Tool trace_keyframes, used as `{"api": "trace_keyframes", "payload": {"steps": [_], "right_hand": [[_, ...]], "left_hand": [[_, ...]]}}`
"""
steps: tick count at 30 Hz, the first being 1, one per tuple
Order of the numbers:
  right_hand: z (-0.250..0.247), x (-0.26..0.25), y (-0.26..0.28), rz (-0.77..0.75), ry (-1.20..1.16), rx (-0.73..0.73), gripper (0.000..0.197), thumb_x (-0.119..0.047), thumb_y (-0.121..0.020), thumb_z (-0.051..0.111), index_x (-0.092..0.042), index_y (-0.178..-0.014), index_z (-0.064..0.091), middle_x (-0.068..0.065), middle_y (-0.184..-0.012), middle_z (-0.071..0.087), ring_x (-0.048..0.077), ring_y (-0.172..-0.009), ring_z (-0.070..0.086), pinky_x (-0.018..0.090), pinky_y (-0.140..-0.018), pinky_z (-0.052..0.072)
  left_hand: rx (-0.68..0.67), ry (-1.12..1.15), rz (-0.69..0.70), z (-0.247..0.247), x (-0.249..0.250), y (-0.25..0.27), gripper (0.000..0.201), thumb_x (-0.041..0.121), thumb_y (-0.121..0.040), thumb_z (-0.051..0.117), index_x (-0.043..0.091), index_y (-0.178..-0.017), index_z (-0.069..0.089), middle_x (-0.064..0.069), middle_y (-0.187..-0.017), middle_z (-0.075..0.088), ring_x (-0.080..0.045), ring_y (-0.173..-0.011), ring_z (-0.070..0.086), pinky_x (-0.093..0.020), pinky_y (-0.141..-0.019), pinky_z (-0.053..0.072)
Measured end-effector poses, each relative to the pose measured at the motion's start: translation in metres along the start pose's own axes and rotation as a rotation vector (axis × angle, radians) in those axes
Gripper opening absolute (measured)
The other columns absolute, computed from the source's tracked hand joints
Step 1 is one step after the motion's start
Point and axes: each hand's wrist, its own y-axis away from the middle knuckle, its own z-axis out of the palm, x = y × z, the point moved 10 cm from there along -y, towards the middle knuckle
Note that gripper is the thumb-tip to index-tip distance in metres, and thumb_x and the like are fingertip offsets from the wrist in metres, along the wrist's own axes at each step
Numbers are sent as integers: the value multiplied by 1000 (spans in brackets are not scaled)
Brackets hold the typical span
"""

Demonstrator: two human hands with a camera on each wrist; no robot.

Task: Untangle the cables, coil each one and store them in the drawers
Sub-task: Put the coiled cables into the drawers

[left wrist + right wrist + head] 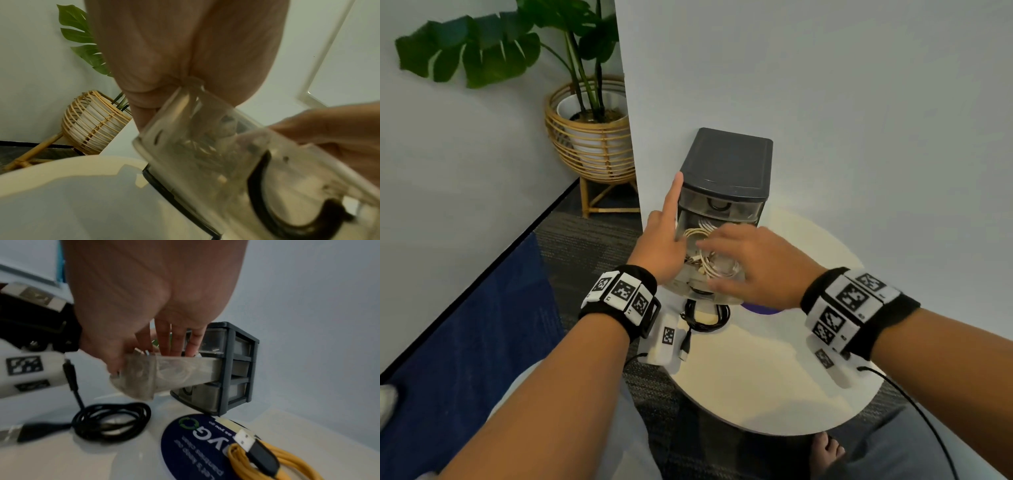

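While the round cream table [774,377] carries the lot, a dark grey drawer unit [726,161] stands at its far edge against the white wall [859,102], middle drawer [185,369] pulled well out, clear plastic, pale cables [709,260] heaped inside. Left hand [664,246] sits at the drawer's left side, index finger straight up along the unit's corner, the other fingers hidden, so its grasp can't be called. Right hand [753,267] reaches over the open drawer, fingers relaxed and spread above the cables, thumb on the front lip. On the tabletop: coiled black cable [111,421] beneath the drawer, yellow cable [273,462] coiled beside it on a dark blue round mat [191,451].
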Motion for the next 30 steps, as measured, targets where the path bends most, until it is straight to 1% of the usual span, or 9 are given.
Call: {"api": "trace_keyframes", "payload": {"steps": [3,7,11,13,16,20,22,26,30], "right_hand": [[23,-5,10,-91,269,-117,61,-56,-95,56,-27,-147,43,-5,-135,55,19,-114,58,36,-93,47],[26,0,6,-66,324,-76,62,-55,-99,48,-24,-152,39,-4,-139,55,20,-118,54,35,-94,41],[18,12,-3,-1,414,19,51,-47,-103,42,-18,-146,48,-2,-129,63,22,-112,54,36,-90,41],[15,16,-5,21,482,74,47,-44,-103,48,-18,-141,54,0,-123,64,23,-107,53,38,-87,42],[12,19,-8,55,569,143,48,-39,-94,67,-16,-135,59,3,-118,60,25,-102,51,40,-82,43],[11,26,-15,117,601,128,63,-37,-79,83,-17,-134,58,3,-119,58,26,-106,50,42,-85,43],[10,28,-19,136,592,108,64,-37,-77,85,-17,-133,60,3,-120,58,26,-109,51,44,-88,42],[1,27,-25,134,558,217,56,-32,-61,96,-17,-107,69,5,-105,61,28,-99,53,46,-83,43],[-12,29,-28,124,541,365,50,-17,-65,91,-16,-105,62,6,-101,59,30,-94,49,44,-79,37]], "left_hand": [[3,-5,-4,0,0,0,105,3,-99,55,68,-147,-13,-11,-139,43,-15,-101,48,-49,-90,57],[12,-6,-5,-1,0,0,105,5,-99,55,69,-147,-13,-11,-139,42,-19,-100,51,-49,-86,58],[25,28,17,0,-2,-3,92,18,-104,55,67,-149,-10,-7,-138,42,-17,-102,51,-36,-80,48],[31,34,17,0,-3,-5,88,22,-105,54,66,-149,-9,-7,-140,41,-14,-103,50,-34,-82,43],[27,39,10,0,-3,-7,88,20,-105,53,65,-151,-7,-6,-144,40,-10,-102,49,-32,-83,41],[27,56,9,0,-3,-8,89,14,-103,52,62,-152,-4,3,-131,39,0,-90,47,-23,-73,40],[27,61,8,0,-2,-8,88,13,-104,52,61,-153,-3,5,-128,37,-3,-95,52,-26,-79,43],[26,72,17,-1,-1,-7,88,11,-103,52,61,-153,-1,4,-128,39,-11,-105,53,-37,-91,50],[23,76,25,-2,1,-6,90,9,-102,53,63,-151,1,6,-128,37,-16,-110,55,-43,-94,52]]}}
